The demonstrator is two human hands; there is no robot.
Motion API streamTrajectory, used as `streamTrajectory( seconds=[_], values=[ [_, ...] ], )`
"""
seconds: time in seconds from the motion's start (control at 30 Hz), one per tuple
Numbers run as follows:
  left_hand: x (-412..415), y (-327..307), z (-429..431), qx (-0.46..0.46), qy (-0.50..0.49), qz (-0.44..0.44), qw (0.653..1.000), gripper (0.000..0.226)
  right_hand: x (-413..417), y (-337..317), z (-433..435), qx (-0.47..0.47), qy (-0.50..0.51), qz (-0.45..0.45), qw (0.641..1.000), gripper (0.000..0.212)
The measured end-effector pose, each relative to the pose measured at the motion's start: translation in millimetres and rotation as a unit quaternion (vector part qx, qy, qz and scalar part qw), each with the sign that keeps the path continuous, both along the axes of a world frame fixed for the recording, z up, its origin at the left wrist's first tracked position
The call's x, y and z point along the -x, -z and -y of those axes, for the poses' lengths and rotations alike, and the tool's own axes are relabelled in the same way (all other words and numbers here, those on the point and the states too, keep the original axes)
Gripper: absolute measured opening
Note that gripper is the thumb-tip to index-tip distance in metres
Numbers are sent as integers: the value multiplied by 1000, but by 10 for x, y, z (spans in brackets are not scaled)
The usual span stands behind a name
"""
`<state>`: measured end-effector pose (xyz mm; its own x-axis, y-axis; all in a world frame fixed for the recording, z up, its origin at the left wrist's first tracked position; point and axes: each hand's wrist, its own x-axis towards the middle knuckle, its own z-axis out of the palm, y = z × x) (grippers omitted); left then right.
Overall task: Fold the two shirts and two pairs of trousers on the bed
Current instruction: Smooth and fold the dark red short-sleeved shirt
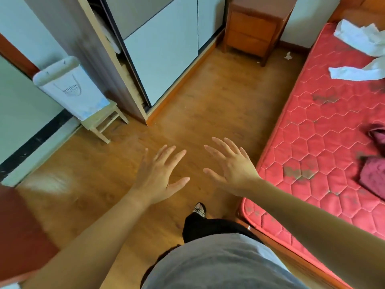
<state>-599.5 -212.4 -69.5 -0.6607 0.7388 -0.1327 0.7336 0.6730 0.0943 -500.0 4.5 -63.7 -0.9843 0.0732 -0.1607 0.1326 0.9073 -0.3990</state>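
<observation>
hands: my left hand [158,174] and right hand [231,167] both spread, empty, over the floor [187,105]
clothes: white garment [358,49] and dark red garment [375,172] on the bed [312,142], right of both hands
nearer: right hand; red one closest
next: likely turn right, reach

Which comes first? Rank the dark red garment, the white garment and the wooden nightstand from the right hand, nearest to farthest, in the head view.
From the right hand:
1. Dark red garment, on the mattress at the right edge.
2. Wooden nightstand, by the far wall.
3. White garment, at the bed's far end; too close to call against the nightstand.

Grey shirt [218,265], black trousers [208,228], patterned sandal [200,210]
</observation>
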Motion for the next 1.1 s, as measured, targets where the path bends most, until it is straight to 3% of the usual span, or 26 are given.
streamTrajectory(
  seconds=[0.3,0.57,0.8,1.1],
  values=[
    [1602,-206,-1094,-8,88,0,996,77,1125,-157,-783,26,130,-22,991,70],
    [2947,-148,-2688,-13,265,-20,964,75,1951,-129,-1769,8,282,-16,959,67],
    [3656,-227,-4371,-15,438,-22,899,75,2395,-242,-2545,5,456,-24,890,67],
    [3201,-6,-6238,-5,610,-1,793,80,2112,-81,-3394,11,652,-12,758,66]
  ],
)
